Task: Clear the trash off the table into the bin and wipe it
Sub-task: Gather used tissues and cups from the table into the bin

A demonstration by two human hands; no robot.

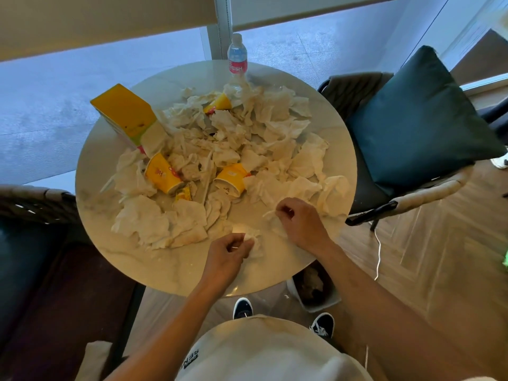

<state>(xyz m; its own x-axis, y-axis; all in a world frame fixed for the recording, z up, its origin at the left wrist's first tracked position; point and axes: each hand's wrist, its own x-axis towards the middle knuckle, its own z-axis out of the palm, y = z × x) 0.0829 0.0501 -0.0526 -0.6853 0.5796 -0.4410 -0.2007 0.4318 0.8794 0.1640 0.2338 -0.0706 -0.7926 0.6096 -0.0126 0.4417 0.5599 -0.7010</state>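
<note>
A round pale marbled tabletop [115,259] fills the middle of the frame, and most of it is covered by a heap of crumpled, stained white tissues [247,138]. Among them lie three yellow paper cups on their sides: one left of centre [162,174], one at centre [231,180] and one toward the top of the heap [220,103]. A yellow tissue box [123,111] stands tilted at the upper left of the tabletop, and a water bottle [237,57] with a pink label stands upright at its top edge.

At the lower middle, the left hand [226,253] has its fingers [247,244] curled, pinching a small crumpled tissue [254,240] that lies on the bare near part of the tabletop. To its right, the right hand [299,220] has its fingers curled in, pinching the edge of a white tissue [277,188] at the near rim of the heap.

A white bin [316,306] with wadded trash inside sits on the wooden floor under the tabletop's lower right edge, beside the person's dark shoes [323,324]. A chair with a dark green cushion [420,119] stands at the right, and a dark woven seat [35,204] at the left
</note>
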